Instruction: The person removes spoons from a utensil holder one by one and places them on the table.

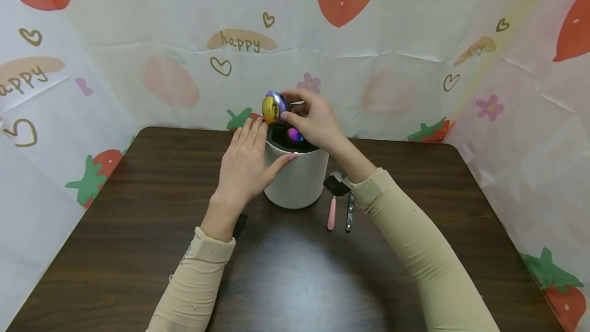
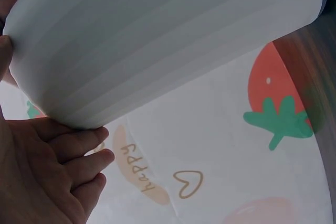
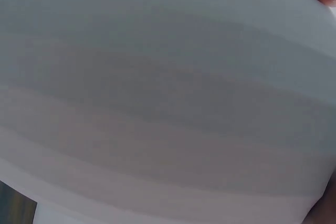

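A white cylindrical container (image 1: 295, 181) with a dark inside stands upright on the table; its smooth wall fills much of both wrist views. My left hand (image 1: 244, 160) rests against its left side near the rim, fingers straight and thumb spread over the front edge. In the left wrist view, the fingers of that hand (image 2: 58, 166) touch the container. Above the opening, my right hand (image 1: 315, 119) pinches shiny rounded pieces, one gold (image 1: 270, 109) and one blue-purple, which look like spoon heads; their lower parts are hidden. Another shiny purple piece (image 1: 295, 135) shows inside the container.
Right of the container lie a pink-handled utensil (image 1: 331, 214) and a dark, patterned handle (image 1: 350, 214), their upper ends partly covered by the right wrist's black device (image 1: 336, 185). A strawberry-printed cloth (image 1: 299, 65) surrounds the dark wooden table (image 1: 138, 229).
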Available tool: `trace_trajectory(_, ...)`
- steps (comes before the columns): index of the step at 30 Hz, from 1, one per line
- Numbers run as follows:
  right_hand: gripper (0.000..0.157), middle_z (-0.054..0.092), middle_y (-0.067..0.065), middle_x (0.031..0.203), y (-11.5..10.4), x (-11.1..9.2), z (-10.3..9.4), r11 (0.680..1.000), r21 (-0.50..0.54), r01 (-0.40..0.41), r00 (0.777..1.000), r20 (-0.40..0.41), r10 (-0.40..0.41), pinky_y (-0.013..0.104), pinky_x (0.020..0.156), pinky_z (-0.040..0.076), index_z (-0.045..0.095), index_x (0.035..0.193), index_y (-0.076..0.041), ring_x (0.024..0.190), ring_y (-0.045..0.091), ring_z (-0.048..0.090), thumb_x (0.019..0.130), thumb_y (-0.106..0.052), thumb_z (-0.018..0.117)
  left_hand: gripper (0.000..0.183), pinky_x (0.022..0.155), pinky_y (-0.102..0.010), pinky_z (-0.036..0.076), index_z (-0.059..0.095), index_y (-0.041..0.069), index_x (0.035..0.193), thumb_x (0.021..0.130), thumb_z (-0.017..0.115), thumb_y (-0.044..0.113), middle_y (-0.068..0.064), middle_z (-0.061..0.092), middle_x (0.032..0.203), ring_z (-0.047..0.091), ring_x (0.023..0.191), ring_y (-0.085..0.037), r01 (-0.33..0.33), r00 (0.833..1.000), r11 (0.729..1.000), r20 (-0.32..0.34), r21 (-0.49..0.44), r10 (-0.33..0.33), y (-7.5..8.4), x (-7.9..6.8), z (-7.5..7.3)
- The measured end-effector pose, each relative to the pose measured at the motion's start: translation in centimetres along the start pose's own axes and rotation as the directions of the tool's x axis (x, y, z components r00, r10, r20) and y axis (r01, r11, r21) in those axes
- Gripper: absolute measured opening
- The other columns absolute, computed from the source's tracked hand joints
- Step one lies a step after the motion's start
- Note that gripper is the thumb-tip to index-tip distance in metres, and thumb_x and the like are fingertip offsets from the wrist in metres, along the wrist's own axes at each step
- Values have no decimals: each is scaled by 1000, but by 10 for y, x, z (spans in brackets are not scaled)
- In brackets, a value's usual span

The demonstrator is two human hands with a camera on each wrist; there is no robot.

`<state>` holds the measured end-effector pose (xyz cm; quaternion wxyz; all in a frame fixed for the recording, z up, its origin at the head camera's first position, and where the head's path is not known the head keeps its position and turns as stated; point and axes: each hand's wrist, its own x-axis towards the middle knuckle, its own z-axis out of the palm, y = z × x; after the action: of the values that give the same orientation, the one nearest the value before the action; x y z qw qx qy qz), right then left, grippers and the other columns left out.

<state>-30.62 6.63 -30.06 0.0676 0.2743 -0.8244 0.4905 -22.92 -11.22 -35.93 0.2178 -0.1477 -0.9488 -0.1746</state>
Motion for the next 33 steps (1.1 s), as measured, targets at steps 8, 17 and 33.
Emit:
trace_trajectory(8,45,67,17,120,1,0,1,996,90,-15,998,-55,20,37,90,61,63,139,-2,99,30,73,95,0,74,97,129,-49,18,39,-5,156,97,57,70,-21,37,164,27,156,-35,2,1000,1000,5,-1,-2,0,0,0)
trace_trajectory(17,45,63,18,114,0,-4,-8,974,228,-4,992,-125,34,32,76,63,62,139,-1,88,29,71,95,4,72,98,129,-48,17,39,-5,156,96,56,71,-21,37,164,26,156,-36,13,1000,1000,21,1,-13,0,0,0)
trace_trajectory(33,50,60,9,106,-6,-16,-35,918,381,113,945,-326,19,32,78,64,58,139,3,82,18,68,91,14,69,100,129,-47,16,38,-4,157,96,54,73,-20,35,165,24,157,-35,27,999,1000,33,6,-27,0,0,0)
